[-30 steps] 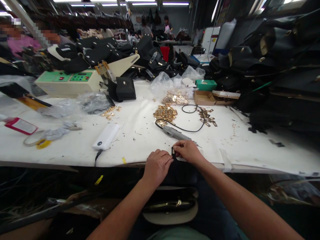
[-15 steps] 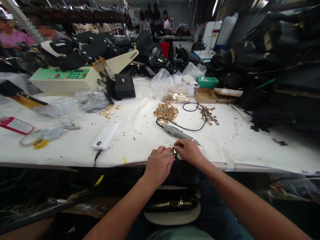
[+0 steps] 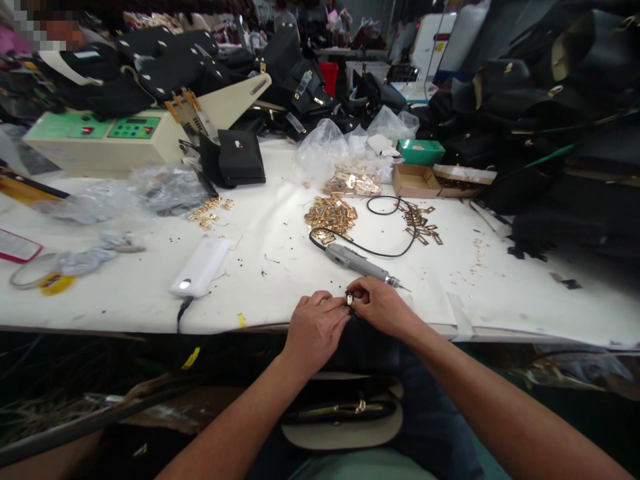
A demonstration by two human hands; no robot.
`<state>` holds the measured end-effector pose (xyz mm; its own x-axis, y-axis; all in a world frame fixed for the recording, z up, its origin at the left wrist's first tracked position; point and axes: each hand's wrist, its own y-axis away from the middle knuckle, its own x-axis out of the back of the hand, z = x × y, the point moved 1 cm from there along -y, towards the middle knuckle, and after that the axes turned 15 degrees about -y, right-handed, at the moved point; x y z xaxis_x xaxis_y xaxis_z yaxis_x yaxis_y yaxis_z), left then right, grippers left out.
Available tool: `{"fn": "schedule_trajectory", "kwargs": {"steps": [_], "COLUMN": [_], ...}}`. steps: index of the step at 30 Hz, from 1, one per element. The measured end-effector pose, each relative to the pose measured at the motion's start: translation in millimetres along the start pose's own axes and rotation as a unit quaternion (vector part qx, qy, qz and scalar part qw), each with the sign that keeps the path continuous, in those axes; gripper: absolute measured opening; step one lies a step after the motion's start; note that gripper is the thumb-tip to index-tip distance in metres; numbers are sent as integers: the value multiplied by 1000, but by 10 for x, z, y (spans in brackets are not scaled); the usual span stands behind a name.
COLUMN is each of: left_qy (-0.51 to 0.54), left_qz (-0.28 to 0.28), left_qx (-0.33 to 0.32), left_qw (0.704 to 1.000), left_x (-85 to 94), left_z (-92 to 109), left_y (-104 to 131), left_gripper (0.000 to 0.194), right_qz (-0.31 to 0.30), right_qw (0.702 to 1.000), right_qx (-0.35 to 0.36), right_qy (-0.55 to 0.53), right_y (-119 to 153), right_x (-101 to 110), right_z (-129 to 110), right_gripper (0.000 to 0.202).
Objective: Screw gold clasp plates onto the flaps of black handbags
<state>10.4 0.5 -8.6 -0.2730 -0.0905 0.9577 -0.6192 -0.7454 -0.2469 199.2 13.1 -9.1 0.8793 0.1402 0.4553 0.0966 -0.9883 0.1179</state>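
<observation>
At the far left, a white table (image 3: 260, 293) is occupied by a beige machine (image 3: 65, 153) with a green panel, fronted by crumpled plastic (image 3: 170, 187). Next, a few gold bits (image 3: 205, 217) are scattered behind a white power bank (image 3: 203, 267), into which a dark cord (image 3: 181, 317) is plugged. At the table's near edge, the left hand (image 3: 317, 330) is laid with its fingertips against the left side of a small gold clasp (image 3: 349, 300); whether it is pinched there or merely steadied cannot be told. Behind, gold plates (image 3: 330, 217) are heaped. The clasp is set between both hands, with black material around it, and is grasped from the right by the thumb and fingers of the right hand (image 3: 380, 303). Just behind that hand, a grey screwdriver (image 3: 357, 262) is laid down, its tip pointed rightward. Farther right, more plates (image 3: 423, 227) are spread near an open cardboard box (image 3: 415, 183), and black bags (image 3: 575, 133) are piled up.
</observation>
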Motion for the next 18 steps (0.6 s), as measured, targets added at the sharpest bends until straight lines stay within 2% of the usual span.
{"fn": "schedule_trajectory", "kwargs": {"steps": [6,14,18], "left_qy": [-23,-99,-89], "left_qz": [14,-67,-60], "left_qx": [-15,-62,-56], "left_qw": [1000,991,993], "left_x": [15,169,158], "left_z": [8,55,49], "left_y": [-6,-76,-77], "left_gripper": [17,21,18], "right_qz": [-7,-35,-55], "right_qw": [1000,999,998], "right_qx": [0,-14,-32], "right_qy": [22,14,16], "right_y": [-32,-44,-67], "right_x": [-20,52,92], "right_z": [34,-57,-112], "right_gripper": [24,22,22]}}
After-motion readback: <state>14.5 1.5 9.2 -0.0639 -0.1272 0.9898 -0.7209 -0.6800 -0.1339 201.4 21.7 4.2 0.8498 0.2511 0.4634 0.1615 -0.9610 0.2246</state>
